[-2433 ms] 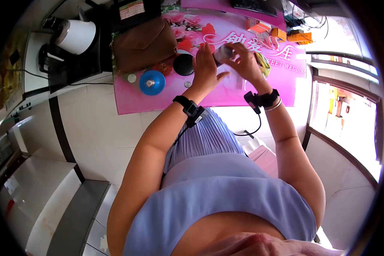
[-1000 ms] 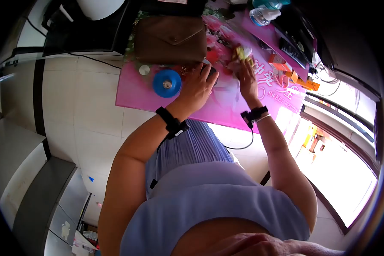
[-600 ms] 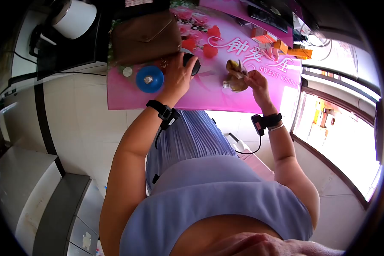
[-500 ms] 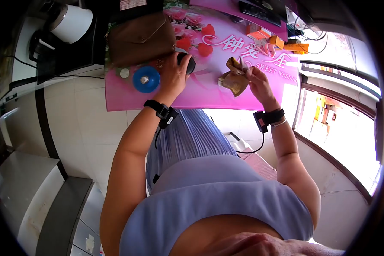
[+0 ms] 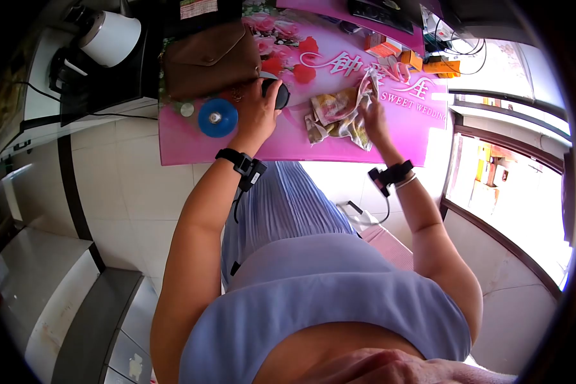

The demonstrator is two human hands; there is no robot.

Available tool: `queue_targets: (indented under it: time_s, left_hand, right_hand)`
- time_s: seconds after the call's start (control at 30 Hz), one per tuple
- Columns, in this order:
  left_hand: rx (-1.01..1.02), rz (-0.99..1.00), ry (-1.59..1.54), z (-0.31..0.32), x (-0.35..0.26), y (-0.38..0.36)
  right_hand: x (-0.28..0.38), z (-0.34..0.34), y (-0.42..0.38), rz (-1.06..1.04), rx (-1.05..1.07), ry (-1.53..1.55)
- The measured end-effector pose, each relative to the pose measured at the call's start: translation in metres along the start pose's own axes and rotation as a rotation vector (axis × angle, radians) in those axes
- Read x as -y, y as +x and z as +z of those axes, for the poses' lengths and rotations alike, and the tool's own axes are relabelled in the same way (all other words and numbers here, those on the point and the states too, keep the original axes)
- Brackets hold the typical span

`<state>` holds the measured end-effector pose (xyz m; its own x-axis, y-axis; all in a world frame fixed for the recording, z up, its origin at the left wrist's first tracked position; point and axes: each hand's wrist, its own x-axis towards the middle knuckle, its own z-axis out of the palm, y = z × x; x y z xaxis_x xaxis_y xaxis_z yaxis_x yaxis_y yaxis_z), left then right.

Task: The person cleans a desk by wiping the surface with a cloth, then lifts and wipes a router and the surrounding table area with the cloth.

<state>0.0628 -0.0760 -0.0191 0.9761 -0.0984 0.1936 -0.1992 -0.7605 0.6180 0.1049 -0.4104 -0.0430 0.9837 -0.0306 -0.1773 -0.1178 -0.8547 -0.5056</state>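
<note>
On the pink table, my left hand is wrapped round a rounded black object, beside the brown envelope-style purse. What kind of object it is, I cannot tell. My right hand, slightly blurred, grips the right side of a crumpled patterned cloth in white, yellow and brown. The cloth is partly spread over the table's front half. Left of my left hand stands a round blue item with a pale metallic knob at its centre.
A small pale disc lies near the table's left edge. Orange boxes and a yellow pack are at the back right, near loose cables. A white kettle stands on a black surface at the left.
The cloth has gone from a small folded bunch to a wider, opened-out spread. My right hand has shifted slightly left, while my left hand stays round the black object.
</note>
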Motion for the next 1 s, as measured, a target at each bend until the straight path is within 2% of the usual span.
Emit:
queue_targets:
  time_s: [0.03,0.1,0.13,0.17,0.27,0.3,0.37,0.4,0.53,0.63,0.67,0.77,0.87,0.93,0.97,1.0]
  left_hand:
    - [0.006,-0.013,0.009,0.001,-0.001,0.001]
    - [-0.028,-0.014,0.024,-0.001,-0.003,0.002]
    - [-0.027,-0.009,-0.001,-0.002,-0.002,0.003]
    - [-0.027,-0.006,-0.025,-0.003,-0.002,0.003]
    - [-0.031,-0.039,-0.027,-0.005,0.000,0.002]
    - [-0.016,-0.043,-0.046,-0.004,0.000,0.002]
    - [-0.044,-0.059,-0.029,-0.003,0.000,0.002]
    - [-0.040,-0.064,-0.019,0.000,0.001,0.001]
    - [-0.036,-0.086,0.033,0.005,0.005,0.002]
    - [-0.021,-0.096,0.048,0.005,0.005,0.002]
    - [-0.012,-0.101,0.032,0.004,0.005,0.002]
    - [-0.022,-0.111,-0.003,0.004,0.005,0.003]
    - [-0.034,-0.101,-0.022,0.002,0.007,0.004]
    - [-0.009,-0.094,-0.052,0.002,0.008,0.004]
    - [-0.010,-0.094,-0.052,0.002,0.009,0.004]
    - [-0.004,-0.102,-0.059,0.003,0.008,0.003]
  right_hand:
    - [0.016,0.018,-0.013,-0.039,-0.016,-0.009]
    - [0.028,0.049,-0.006,0.165,-0.029,-0.059]
    - [0.054,0.053,-0.003,0.303,-0.008,-0.145]
    - [0.067,0.063,0.006,0.305,-0.056,-0.210]
    - [0.079,0.082,0.050,-0.209,0.001,-0.304]
    - [0.089,0.087,0.063,-0.223,0.010,-0.312]
    - [0.116,0.096,0.089,-0.424,-0.048,-0.327]
    - [0.125,0.102,0.104,-0.460,-0.073,-0.333]
    - [0.161,0.121,0.165,-0.416,-0.109,-0.260]
    - [0.169,0.129,0.198,-0.489,-0.180,-0.277]
    - [0.171,0.126,0.212,-0.532,-0.102,-0.385]
    - [0.154,0.136,0.274,-0.647,-0.122,-0.607]
    - [0.123,0.152,0.359,-0.691,-0.125,-1.019]
    - [0.114,0.155,0.385,-0.711,-0.080,-1.272]
    - [0.114,0.156,0.388,-0.538,0.025,-1.205]
    - [0.112,0.156,0.379,-0.537,0.025,-1.207]
